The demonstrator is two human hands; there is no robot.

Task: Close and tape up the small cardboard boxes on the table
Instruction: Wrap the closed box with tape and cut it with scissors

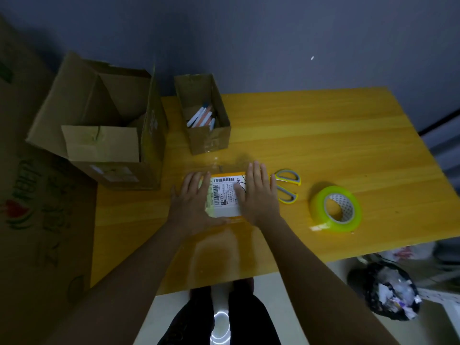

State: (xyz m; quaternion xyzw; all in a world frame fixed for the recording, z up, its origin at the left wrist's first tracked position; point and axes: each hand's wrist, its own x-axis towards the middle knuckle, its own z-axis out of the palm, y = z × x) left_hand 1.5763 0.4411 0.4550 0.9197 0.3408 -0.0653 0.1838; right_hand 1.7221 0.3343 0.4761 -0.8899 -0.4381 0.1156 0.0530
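A small cardboard box (pixel 225 195) with a white shipping label on top lies near the middle of the yellow wooden table (pixel 323 150). My left hand (pixel 191 197) lies flat on its left side with straight fingers. My right hand (pixel 258 195) presses flat on its right side, fingers straight. A roll of clear tape (pixel 334 209) with a yellow-green tint lies to the right. Yellow-handled scissors (pixel 287 185) lie between the box and the tape, partly hidden by my right hand. Behind stands a small open box (pixel 204 115) holding several pens.
A larger open cardboard box (pixel 104 125) stands at the table's left back corner. A big printed carton (pixel 37 220) fills the left side. A black rubbish bag (pixel 388 292) sits on the floor at the right. The wall runs behind the table.
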